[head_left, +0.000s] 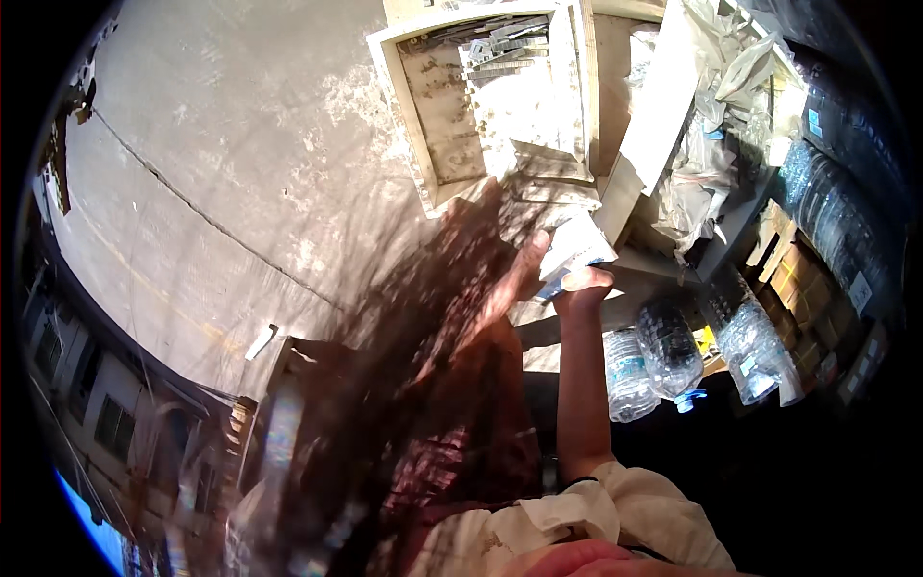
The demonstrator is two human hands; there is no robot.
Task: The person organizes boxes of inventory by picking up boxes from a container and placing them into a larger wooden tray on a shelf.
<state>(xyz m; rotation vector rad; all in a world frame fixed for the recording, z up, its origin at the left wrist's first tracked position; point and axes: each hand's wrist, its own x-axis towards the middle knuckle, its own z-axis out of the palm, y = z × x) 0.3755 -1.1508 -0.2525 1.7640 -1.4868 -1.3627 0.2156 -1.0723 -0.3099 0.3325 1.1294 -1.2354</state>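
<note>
From my head, I see my right hand point(586, 281) gripping a small white packet with blue edges point(577, 242), just below an off-white rectangular box point(406, 113) holding grey metal strips point(507, 58). My left hand point(525, 273) has its thumb against the packet; I can't tell how its fingers stand behind my dark hanging hair point(385, 317). That hair could hide an edge and make me fumble; a loose pinch could drop the packet. Cracked grey concrete ground point(240, 144) spreads leftward; crumpled translucent bags point(740, 106) and clear plastic bottles point(670, 351) crowd my right.
</note>
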